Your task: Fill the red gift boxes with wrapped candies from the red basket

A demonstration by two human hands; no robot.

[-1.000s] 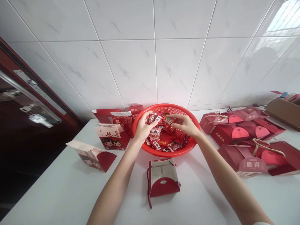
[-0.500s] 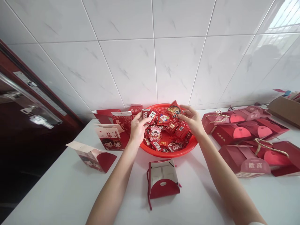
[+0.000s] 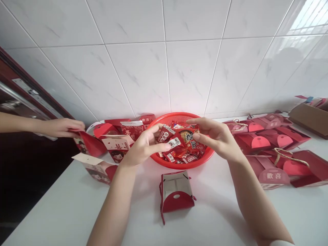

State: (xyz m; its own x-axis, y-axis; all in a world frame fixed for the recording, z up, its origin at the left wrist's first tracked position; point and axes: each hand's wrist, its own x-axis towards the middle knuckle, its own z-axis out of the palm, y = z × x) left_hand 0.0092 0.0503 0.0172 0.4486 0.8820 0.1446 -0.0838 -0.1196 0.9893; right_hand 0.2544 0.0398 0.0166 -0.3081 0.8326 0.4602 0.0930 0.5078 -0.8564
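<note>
Currently, the left hand (image 3: pixel 145 145) pinches a red-and-white candy packet (image 3: pixel 174 142) between thumb and forefinger, long axis toward 2 o'clock. The right hand (image 3: pixel 217 136) has its fingers spread beside a red snack packet (image 3: pixel 188 136), over a round red plastic basket (image 3: pixel 179 118).

Looks like a home: glossy wall tiles (image 3: pixel 135 78), wooden door (image 3: pixel 28 85)

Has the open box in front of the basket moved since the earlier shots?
No. Against the red basket, the open box sits in the same spot, just in front of it, not shifted either way.
</note>
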